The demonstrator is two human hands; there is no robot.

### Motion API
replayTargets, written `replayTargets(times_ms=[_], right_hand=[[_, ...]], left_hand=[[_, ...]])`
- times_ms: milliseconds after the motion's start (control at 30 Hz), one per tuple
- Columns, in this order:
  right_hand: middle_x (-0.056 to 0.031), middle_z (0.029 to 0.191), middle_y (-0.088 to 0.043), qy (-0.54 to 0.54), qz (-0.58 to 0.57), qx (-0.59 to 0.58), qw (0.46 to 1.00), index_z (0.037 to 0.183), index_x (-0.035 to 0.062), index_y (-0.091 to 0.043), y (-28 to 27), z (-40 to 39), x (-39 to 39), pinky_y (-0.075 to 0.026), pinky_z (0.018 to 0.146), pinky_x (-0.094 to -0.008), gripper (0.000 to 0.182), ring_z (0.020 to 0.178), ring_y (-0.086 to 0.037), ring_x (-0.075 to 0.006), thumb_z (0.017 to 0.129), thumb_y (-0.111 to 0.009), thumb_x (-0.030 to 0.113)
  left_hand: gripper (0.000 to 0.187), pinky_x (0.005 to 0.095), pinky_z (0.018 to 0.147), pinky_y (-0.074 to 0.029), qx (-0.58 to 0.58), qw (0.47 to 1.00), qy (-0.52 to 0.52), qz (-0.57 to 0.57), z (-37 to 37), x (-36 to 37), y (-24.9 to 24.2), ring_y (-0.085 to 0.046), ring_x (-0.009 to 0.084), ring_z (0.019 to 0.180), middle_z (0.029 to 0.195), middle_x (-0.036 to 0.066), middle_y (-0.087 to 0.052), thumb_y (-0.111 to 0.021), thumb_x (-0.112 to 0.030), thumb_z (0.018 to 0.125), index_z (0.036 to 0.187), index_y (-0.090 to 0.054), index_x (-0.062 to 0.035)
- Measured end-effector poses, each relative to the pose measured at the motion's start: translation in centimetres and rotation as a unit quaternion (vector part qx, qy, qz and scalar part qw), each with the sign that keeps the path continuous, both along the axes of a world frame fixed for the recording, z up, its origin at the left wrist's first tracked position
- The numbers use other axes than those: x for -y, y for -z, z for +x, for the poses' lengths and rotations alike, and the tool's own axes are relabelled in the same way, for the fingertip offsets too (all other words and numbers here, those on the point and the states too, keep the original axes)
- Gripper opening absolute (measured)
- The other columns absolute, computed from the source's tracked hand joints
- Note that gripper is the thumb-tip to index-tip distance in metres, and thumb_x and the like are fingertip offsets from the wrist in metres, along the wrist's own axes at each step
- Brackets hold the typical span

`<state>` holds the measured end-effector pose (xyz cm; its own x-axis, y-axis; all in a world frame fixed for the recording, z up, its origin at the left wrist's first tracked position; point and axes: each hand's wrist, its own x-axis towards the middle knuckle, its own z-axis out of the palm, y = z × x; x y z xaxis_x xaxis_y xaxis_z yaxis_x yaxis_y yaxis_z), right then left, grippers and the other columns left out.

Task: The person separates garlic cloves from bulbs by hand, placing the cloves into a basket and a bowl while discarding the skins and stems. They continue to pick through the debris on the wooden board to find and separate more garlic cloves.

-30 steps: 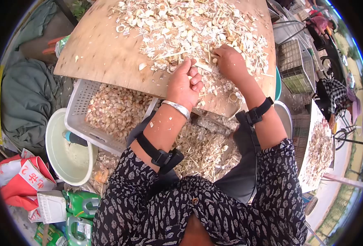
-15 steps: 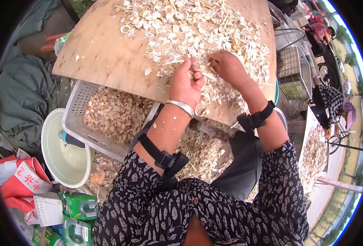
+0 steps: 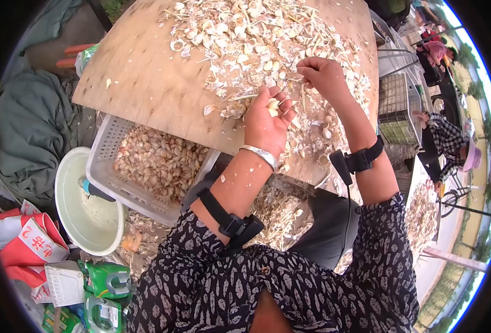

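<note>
Head view: left hand (image 3: 267, 119), fingers curled and apart, holds garlic cloves (image 3: 274, 106) above the board's (image 3: 140, 83) near edge; right hand (image 3: 326, 77), thumb and forefinger pinched together, grip contents indeterminable, is over the heap of garlic and skins (image 3: 267, 50), toward the right edge.

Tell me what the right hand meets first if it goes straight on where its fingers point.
Likely the loose garlic on the board, though the right hand may pass above it; its height is unclear.
</note>
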<state>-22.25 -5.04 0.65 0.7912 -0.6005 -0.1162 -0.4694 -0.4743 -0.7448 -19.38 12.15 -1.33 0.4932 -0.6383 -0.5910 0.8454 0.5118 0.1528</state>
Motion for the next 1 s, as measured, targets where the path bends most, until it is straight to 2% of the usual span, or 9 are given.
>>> replayTargets(times_ms=[133,233,433,533,567,667,800,900,1000], right_hand=[[-0.0143,0.075,-0.065,-0.113,-0.274,0.051,0.954,0.084,0.0078,-0.071,2.4,4.3,-1.3,-0.050,0.067,-0.0369,0.013,0.069,-0.063,-0.0295,0.076,-0.063,0.015],[-0.0150,0.078,-0.065,-0.196,-0.318,-0.114,0.921,0.081,0.0077,-0.070,2.5,5.9,-0.5,-0.050,0.068,-0.0387,0.011,0.075,-0.063,-0.0314,0.075,-0.063,0.014],[-0.0162,0.080,-0.066,-0.139,-0.377,-0.113,0.909,0.094,0.0083,-0.068,3.3,5.1,0.4,-0.051,0.071,-0.0396,0.021,0.078,-0.064,-0.0313,0.075,-0.063,0.018],[-0.0111,0.083,-0.066,-0.020,-0.074,0.001,0.997,0.097,0.0040,-0.065,1.4,3.8,0.6,-0.050,0.067,-0.0319,0.021,0.073,-0.062,-0.0200,0.078,-0.060,0.012],[-0.0111,0.083,-0.066,-0.022,-0.078,0.000,0.997,0.097,0.0040,-0.065,0.7,2.9,0.2,-0.050,0.067,-0.0319,0.021,0.073,-0.062,-0.0200,0.078,-0.060,0.012],[-0.0016,0.089,-0.063,-0.017,0.291,0.141,0.946,0.106,-0.0016,-0.059,-2.4,-0.5,-3.7,-0.046,0.065,-0.0226,0.027,0.074,-0.057,-0.0085,0.079,-0.059,0.001],[-0.0005,0.079,-0.064,-0.008,0.037,0.131,0.991,0.093,0.0003,-0.065,-1.7,-3.0,-6.7,-0.046,0.062,-0.0209,0.013,0.072,-0.057,-0.0064,0.081,-0.065,0.007],[0.0000,0.074,-0.063,0.013,0.179,0.099,0.979,0.091,-0.0001,-0.066,-2.9,-4.4,-6.3,-0.046,0.058,-0.0204,0.012,0.066,-0.056,-0.0053,0.083,-0.065,0.010],[-0.0004,0.065,-0.060,0.065,0.124,0.094,0.986,0.089,-0.0006,-0.068,-3.3,-2.5,-4.2,-0.044,0.051,-0.0204,0.018,0.055,-0.053,-0.0056,0.085,-0.065,0.016]], left_hand=[[0.022,0.0223,0.041,-0.024,0.020,0.999,-0.015,-0.028,1.1,-0.8,0.5,-0.032,0.0072,0.047,0.065,-0.003,-0.040,-0.049,-0.028,0.096,0.082,-0.045,-0.0124],[0.021,0.0221,0.042,-0.027,0.041,0.998,-0.028,-0.032,1.5,-1.0,0.6,-0.034,0.0074,0.049,0.066,-0.003,-0.041,-0.048,-0.028,0.096,0.082,-0.046,-0.0123],[0.019,0.0222,0.049,-0.035,0.078,0.997,-0.020,-0.014,1.9,-0.5,0.8,-0.042,0.0094,0.057,0.072,-0.001,-0.046,-0.049,-0.026,0.096,0.094,-0.053,-0.0079],[0.022,0.0230,0.056,-0.040,0.131,0.991,0.016,0.028,1.6,-0.3,0.3,-0.048,0.0114,0.064,0.080,0.002,-0.052,-0.052,-0.023,0.095,0.106,-0.055,-0.0039],[0.022,0.0230,0.056,-0.040,0.129,0.991,0.014,0.024,1.6,0.0,0.2,-0.048,0.0114,0.064,0.080,0.002,-0.052,-0.052,-0.023,0.095,0.106,-0.055,-0.0039],[0.022,0.0235,0.058,-0.043,0.192,0.980,0.044,0.007,1.0,0.5,0.2,-0.052,0.0102,0.067,0.087,0.002,-0.059,-0.057,-0.020,0.092,0.106,-0.058,-0.0030],[0.019,0.0222,0.053,-0.040,0.221,0.974,0.051,0.003,-0.3,0.9,0.5,-0.050,0.0081,0.062,0.078,0.002,-0.059,-0.060,-0.015,0.090,0.104,-0.057,-0.0029],[0.013,0.0223,0.050,-0.038,0.195,0.978,0.071,-0.001,-0.5,0.1,0.5,-0.049,0.0076,0.060,0.078,0.003,-0.059,-0.059,-0.011,0.089,0.100,-0.057,-0.0028],[0.013,0.0226,0.048,-0.035,0.167,0.984,0.054,-0.045,-0.2,-0.4,0.1,-0.046,0.0082,0.058,0.078,0.003,-0.057,-0.056,-0.008,0.088,0.100,-0.055,-0.0033]])
